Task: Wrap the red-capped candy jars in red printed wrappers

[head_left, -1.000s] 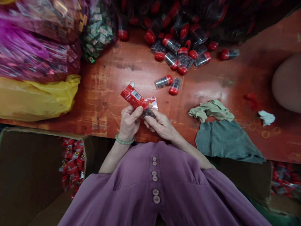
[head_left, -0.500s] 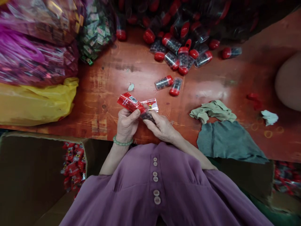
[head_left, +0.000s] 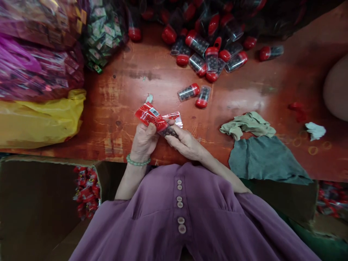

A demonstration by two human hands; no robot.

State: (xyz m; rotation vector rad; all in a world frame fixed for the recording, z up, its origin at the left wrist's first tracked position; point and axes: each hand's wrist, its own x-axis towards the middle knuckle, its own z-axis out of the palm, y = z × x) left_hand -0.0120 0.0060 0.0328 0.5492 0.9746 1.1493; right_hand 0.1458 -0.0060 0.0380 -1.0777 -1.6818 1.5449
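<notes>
We hold a red wrapper (head_left: 149,116) with a barcode panel over the near edge of the reddish wooden table (head_left: 130,83), and a small clear tube of dark beads (head_left: 169,132) sits half inside its open lower end, with a flap of clear film sticking out to the right. Our left hand (head_left: 143,141) is closed around the wrapper from below, thumb pressed on the red film, a green bead bracelet (head_left: 137,162) on the wrist. Our right hand (head_left: 186,143) pinches the tube between thumb and forefinger, the other fingers curled loosely under it. Just beyond the wrapper lies a small white scrap (head_left: 149,98), and a little farther out two loose tubes with red caps (head_left: 194,95) lie side by side, with a bigger heap of the same tubes (head_left: 209,54) at the far edge. To the right, near the table's front, a beige rag (head_left: 248,124) overlaps a grey cloth (head_left: 265,159). On the left, a yellow plastic bag (head_left: 38,119) lies under sacks of pink and green wrapped sweets (head_left: 54,47). Below the table edge on the left, an open cardboard box (head_left: 32,203) holds finished red packets (head_left: 86,190).
</notes>
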